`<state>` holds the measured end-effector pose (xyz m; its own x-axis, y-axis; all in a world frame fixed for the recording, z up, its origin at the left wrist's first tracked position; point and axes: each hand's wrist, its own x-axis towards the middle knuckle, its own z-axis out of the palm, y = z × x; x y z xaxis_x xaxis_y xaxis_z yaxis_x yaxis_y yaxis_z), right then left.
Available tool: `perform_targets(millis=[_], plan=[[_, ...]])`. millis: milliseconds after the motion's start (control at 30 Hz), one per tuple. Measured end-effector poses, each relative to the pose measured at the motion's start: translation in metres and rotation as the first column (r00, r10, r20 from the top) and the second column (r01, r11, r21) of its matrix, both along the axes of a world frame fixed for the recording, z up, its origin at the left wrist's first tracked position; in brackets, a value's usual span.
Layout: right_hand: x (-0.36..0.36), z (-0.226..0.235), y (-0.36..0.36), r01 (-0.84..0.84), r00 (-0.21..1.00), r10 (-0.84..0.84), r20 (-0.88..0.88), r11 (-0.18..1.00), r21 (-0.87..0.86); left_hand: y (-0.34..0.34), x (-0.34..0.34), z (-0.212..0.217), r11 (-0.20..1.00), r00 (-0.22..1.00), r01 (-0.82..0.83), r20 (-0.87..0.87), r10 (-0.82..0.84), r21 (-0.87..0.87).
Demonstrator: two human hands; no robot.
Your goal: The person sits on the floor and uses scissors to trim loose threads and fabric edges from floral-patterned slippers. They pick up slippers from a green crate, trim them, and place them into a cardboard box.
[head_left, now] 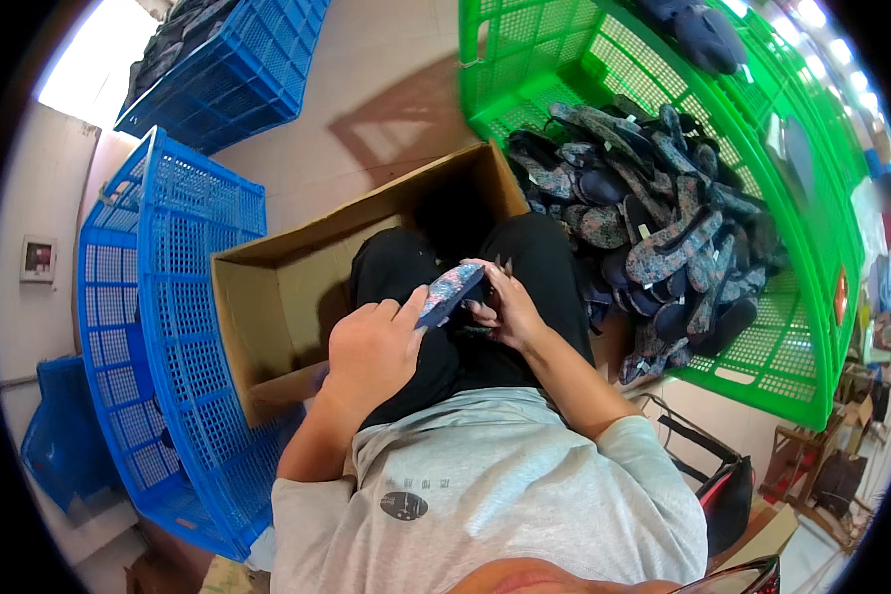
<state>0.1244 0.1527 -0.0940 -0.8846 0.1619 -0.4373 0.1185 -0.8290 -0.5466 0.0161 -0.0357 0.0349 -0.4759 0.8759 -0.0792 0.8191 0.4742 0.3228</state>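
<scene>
Head view: patterned slipper getting worked over the lap

Honestly, keep it steady over the knees and let one side do the fiddling. Left hand (371,348) is curled shut, pinching the patterned slipper (449,293); right hand (503,305) has fingers bent onto its far end. Green crate (762,346) of slippers sits just right, cardboard box (267,297) left.

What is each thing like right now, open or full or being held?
Slipper: held over the lap by both hands.
Left hand: gripping the slipper.
Right hand: fingers on the slipper.
Cardboard box: open, looks empty.
Green crate: tipped, piled with slippers.
Blue crate: on its side, empty.
</scene>
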Motion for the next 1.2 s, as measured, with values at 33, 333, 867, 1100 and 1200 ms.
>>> perform_targets(millis=[33, 333, 867, 1100, 1200], plan=[[0.004, -0.003, 0.0, -0.024, 0.992, 0.018, -0.123, 0.999, -0.045, -0.003, 0.001, 0.012, 0.997, 0.993, -0.066, 0.099, 0.069, -0.034], [0.0, -0.012, -0.008, -0.075, 0.997, 0.072, 0.024, 0.984, 0.163, -0.001, -0.007, -0.012, 0.933, 0.98, -0.147, 0.174, 0.094, 0.329], [0.006, -0.009, -0.012, -0.128, 0.992, 0.12, 0.044, 0.947, 0.296, 0.018, -0.018, -0.024, 0.943, 0.975, -0.021, 0.215, -0.054, 0.333], [0.009, 0.005, -0.008, -0.159, 0.986, 0.129, 0.105, 0.921, 0.355, 0.026, -0.005, -0.035, 0.887, 0.995, -0.052, 0.103, 0.005, 0.459], [0.013, 0.015, 0.005, -0.237, 0.971, 0.198, 0.13, 0.851, 0.469, 0.026, -0.002, -0.035, 0.898, 0.987, -0.078, 0.158, 0.009, 0.434]])
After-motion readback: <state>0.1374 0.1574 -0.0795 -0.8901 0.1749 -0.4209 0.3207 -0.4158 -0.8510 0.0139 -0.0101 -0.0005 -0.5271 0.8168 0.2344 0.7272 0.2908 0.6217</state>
